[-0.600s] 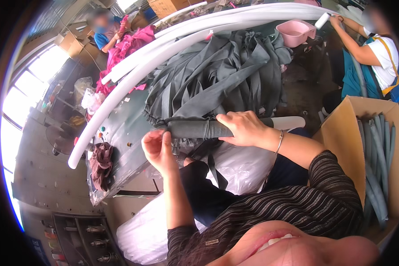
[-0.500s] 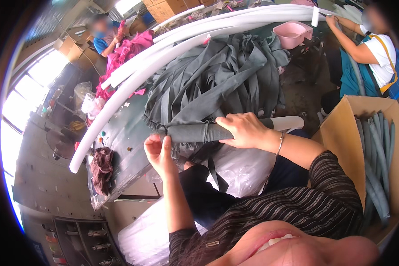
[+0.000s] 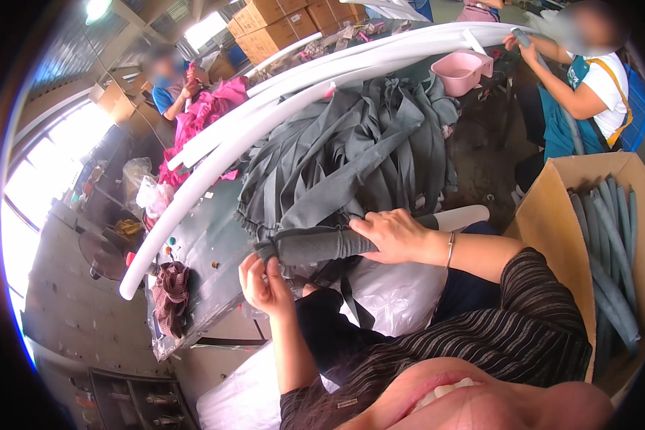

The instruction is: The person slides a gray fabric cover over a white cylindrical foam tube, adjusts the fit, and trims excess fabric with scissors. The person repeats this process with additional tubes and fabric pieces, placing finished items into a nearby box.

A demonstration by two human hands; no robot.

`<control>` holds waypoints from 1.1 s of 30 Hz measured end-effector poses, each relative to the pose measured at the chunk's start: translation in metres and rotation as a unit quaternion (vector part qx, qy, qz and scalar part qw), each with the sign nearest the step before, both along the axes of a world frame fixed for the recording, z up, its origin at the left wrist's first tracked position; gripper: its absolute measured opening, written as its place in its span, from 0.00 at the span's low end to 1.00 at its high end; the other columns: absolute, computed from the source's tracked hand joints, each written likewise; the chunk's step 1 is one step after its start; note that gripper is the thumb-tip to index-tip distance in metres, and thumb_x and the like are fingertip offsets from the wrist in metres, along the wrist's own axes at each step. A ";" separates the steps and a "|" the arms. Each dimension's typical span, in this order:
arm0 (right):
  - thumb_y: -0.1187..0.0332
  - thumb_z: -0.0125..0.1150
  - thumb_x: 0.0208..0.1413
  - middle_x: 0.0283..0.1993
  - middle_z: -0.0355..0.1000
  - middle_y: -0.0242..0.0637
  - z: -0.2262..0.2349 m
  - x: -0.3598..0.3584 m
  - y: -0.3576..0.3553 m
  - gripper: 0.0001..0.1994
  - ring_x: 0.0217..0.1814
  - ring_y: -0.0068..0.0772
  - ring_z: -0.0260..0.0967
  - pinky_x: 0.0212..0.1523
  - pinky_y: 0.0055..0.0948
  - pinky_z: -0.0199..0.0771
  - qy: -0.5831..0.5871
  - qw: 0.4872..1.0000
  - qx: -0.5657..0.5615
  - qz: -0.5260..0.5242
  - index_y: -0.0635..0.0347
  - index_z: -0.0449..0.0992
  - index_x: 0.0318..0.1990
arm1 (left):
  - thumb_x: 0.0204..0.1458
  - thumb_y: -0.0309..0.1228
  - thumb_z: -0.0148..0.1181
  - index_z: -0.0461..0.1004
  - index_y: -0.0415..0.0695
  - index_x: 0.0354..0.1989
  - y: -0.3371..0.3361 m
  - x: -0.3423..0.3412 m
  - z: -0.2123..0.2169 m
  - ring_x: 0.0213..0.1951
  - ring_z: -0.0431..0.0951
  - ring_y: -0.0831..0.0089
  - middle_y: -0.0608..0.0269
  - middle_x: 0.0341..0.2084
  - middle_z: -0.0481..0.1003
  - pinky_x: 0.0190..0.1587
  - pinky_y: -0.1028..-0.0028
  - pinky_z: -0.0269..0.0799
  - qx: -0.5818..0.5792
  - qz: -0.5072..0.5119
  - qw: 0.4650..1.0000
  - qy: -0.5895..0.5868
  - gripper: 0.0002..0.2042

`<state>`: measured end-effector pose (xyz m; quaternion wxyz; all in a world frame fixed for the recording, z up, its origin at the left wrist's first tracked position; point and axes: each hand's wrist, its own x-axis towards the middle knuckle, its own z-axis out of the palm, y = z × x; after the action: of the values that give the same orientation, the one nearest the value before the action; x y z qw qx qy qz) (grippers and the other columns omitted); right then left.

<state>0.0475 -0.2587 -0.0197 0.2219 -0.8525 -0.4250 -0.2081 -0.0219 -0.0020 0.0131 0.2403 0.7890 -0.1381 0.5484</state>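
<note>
A grey fabric sleeve (image 3: 312,246) covers most of a white foam tube (image 3: 462,216), whose bare right end sticks out beyond my right hand (image 3: 394,236). That hand is wrapped over the sleeve from above, and the cloth is wrinkled beside its fingers. At the sleeve's gathered left end, my left hand (image 3: 265,284) pinches the cloth edge between thumb and curled fingers. What lies inside that end is hidden. Just beyond both hands, a large heap of grey fabric strips (image 3: 351,150) covers the dark work table (image 3: 211,247).
Long white foam tubes (image 3: 193,183) arch across the table behind the heap. A pink plastic basin (image 3: 456,72) sits at the far right. The cardboard box (image 3: 545,222) on my right holds several grey-covered tubes (image 3: 609,236). Two co-workers sit across the table; a checked cloth (image 3: 170,297) hangs over its left corner.
My left fingers have curled in closer at the sleeve's end, and the cloth looks more wrinkled near my right hand. The co-worker on the right has raised the end of a grey tube.
</note>
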 end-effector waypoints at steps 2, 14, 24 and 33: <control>0.57 0.70 0.44 0.31 0.69 0.41 -0.002 0.002 0.000 0.27 0.32 0.45 0.75 0.32 0.41 0.74 0.023 1.000 -0.004 -0.003 0.57 0.64 0.48 | 0.56 0.24 0.58 0.73 0.37 0.34 -0.002 -0.002 0.000 0.28 0.73 0.73 0.56 0.35 0.76 0.28 0.80 0.66 0.003 -0.025 1.000 -0.010 0.03; 0.66 0.72 0.38 0.37 0.69 0.40 0.002 -0.010 -0.002 0.31 0.40 0.45 0.73 0.38 0.42 0.72 0.024 0.998 0.052 0.025 0.55 0.64 0.52 | 0.53 0.20 0.60 0.69 0.37 0.34 -0.035 -0.015 -0.021 0.23 0.72 0.78 0.62 0.28 0.71 0.26 0.80 0.68 -0.163 -0.194 0.941 0.223 0.05; 0.67 0.72 0.36 0.36 0.69 0.38 0.013 -0.016 -0.016 0.28 0.39 0.41 0.74 0.36 0.39 0.73 0.017 0.998 0.054 0.003 0.56 0.67 0.48 | 0.62 0.29 0.52 0.65 0.39 0.37 -0.053 -0.030 0.002 0.20 0.74 0.79 0.64 0.17 0.75 0.22 0.81 0.67 -0.146 -0.153 0.909 0.359 0.06; 0.69 0.68 0.36 0.33 0.69 0.40 -0.007 0.001 -0.013 0.25 0.35 0.42 0.73 0.34 0.38 0.73 -0.031 0.998 -0.040 0.026 0.58 0.68 0.46 | 0.57 0.26 0.56 0.62 0.44 0.41 -0.019 -0.008 -0.017 0.42 0.81 0.61 0.59 0.38 0.73 0.33 0.73 0.80 -0.376 -0.445 0.600 0.548 0.09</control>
<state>0.0489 -0.2720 -0.0270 0.1795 -0.8426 -0.4619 -0.2108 -0.0300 -0.0211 -0.0038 0.7607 0.6220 -0.0959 -0.1587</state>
